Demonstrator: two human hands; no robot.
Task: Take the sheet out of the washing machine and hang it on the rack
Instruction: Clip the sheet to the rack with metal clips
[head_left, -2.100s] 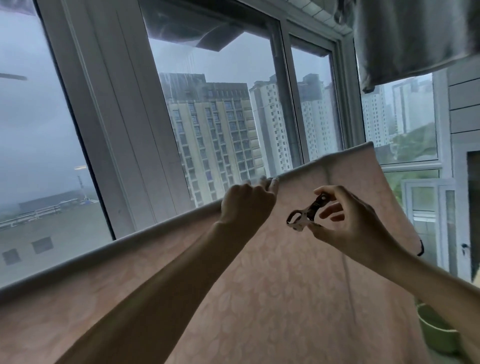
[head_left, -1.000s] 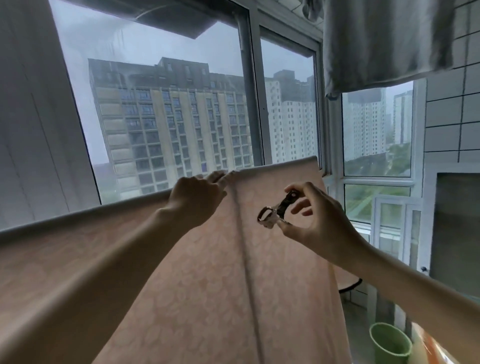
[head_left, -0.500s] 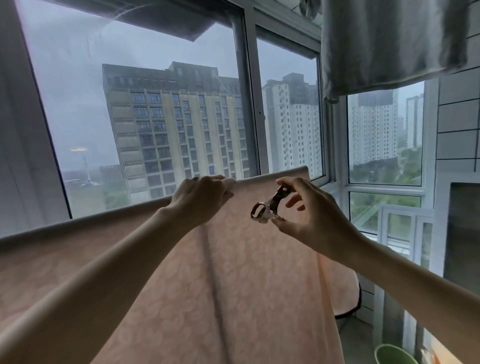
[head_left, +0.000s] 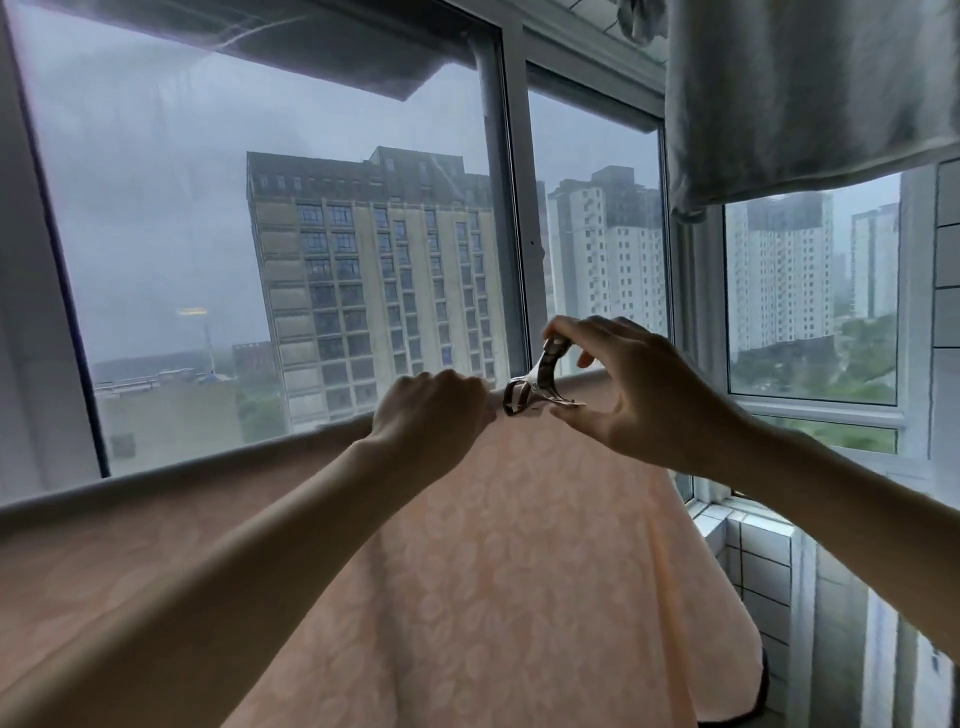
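Observation:
A peach sheet with a pale leaf pattern hangs draped over a horizontal rack bar that it hides; its fold runs from lower left up to the centre. My left hand grips the top fold of the sheet with curled fingers. Just to its right, my right hand pinches a metal clothes clip between thumb and fingers. The clip's jaws sit at the fold, right beside my left hand's fingers.
Large windows with grey frames stand directly behind the sheet. A grey cloth hangs from above at the upper right. A white tiled ledge and tiled wall close off the right side.
My right hand has carried the clip up and left onto the sheet's top fold, next to my left hand. The view has shifted slightly; the left hand keeps its grip on the fold.

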